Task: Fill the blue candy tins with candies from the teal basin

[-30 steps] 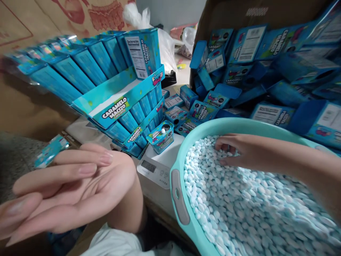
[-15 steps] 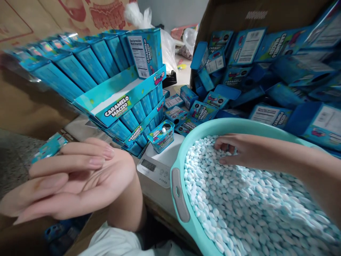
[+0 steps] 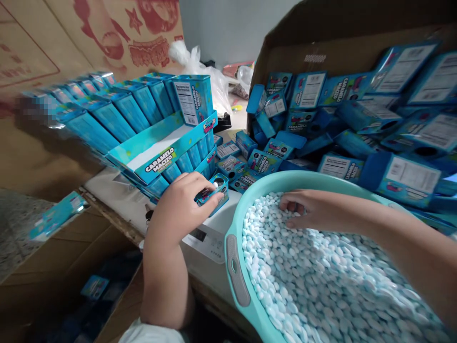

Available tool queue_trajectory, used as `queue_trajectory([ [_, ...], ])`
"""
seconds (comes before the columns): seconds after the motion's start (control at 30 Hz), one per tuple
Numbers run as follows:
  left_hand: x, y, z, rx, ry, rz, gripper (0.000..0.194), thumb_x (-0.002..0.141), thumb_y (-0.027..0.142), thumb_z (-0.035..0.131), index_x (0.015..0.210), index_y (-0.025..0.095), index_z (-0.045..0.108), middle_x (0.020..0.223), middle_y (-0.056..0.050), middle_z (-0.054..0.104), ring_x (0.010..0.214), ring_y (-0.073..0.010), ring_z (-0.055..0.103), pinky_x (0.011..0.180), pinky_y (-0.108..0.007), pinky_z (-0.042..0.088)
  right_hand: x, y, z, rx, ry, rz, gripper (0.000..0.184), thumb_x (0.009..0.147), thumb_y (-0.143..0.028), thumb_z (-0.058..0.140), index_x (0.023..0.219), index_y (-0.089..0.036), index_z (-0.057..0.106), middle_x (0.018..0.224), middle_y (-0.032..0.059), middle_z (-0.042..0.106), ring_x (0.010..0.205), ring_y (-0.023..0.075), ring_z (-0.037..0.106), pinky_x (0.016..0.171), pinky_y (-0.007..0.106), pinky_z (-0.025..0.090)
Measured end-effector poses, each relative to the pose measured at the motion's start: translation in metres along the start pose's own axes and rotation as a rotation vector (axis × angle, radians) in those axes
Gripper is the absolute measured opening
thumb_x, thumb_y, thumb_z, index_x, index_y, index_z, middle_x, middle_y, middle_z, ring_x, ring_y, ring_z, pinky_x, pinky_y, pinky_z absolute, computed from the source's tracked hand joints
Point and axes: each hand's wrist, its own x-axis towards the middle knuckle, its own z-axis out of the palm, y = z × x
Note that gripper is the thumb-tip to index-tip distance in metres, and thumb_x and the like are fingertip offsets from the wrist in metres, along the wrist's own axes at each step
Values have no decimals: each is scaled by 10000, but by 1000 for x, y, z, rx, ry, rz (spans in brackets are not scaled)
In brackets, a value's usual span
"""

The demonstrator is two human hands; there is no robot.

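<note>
My left hand (image 3: 187, 202) is closed on a small blue candy box (image 3: 222, 194), its thumb along the near side and its fingers over the far left side. The box stands upright on a white kitchen scale (image 3: 210, 244), and a white candy shows at its open top. My right hand (image 3: 303, 207) rests in a heap of pale blue and white candies (image 3: 332, 271) inside a turquoise tub (image 3: 233, 281). Its fingers are curled with the thumb below them; whatever lies inside them is hidden.
A stacked display tray (image 3: 157, 162) with rows of blue boxes stands behind the left hand. At back right, a large carton (image 3: 296, 28) spills many blue boxes (image 3: 335, 88). Another open carton (image 3: 71, 257) sits below the table edge. Plastic bags (image 3: 210, 66) lie behind.
My left hand has swung from palm-up at the left over to the candy box on the scale and closed on it. My right hand stays in the candies. The view has shifted slightly.
</note>
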Motion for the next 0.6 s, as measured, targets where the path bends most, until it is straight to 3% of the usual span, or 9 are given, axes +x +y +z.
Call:
queue_trajectory([
  [0.13,3,0,4,-23,6,-6,234,939,426,609,969,217,708,1002,-48,668,1005,-223,617,906,-383,483,-2,-1,-2,21,-66,-7,349,818,-541,631,1069,-298,646,1058,28,668,898,260,633,794,383,477],
  [0.23,3,5,5,-86,181,39,170,953,346,601,949,204,695,960,-47,671,949,-191,634,855,-341,502,-3,1,-2,23,-65,-4,348,810,-535,639,1065,-298,646,1067,32,665,907,265,628,786,380,472],
  [0.37,2,10,6,-160,623,63,149,962,330,560,947,225,666,839,-19,663,767,-155,628,705,-317,513,-1,5,0,24,-63,-17,365,804,-548,650,1067,-295,648,1034,33,668,893,264,626,786,376,462],
  [0.5,7,10,10,-215,1210,62,244,975,319,386,779,224,498,628,23,469,518,-123,494,516,-297,424,0,8,2,3,-37,-52,349,804,-536,658,1061,-300,646,1028,20,670,863,251,626,764,363,456],
  [0.57,12,8,11,-192,1387,52,253,977,296,304,744,225,372,591,37,340,462,-109,405,469,-279,368,0,8,3,8,-40,-58,335,802,-531,663,1040,-296,644,1022,17,675,853,247,627,752,359,459],
  [0.6,14,7,11,-163,1414,28,252,984,298,268,749,229,327,597,38,311,461,-106,385,463,-273,362,0,8,2,14,-44,-57,333,802,-531,665,1037,-296,643,1021,17,679,854,246,629,754,361,463],
])
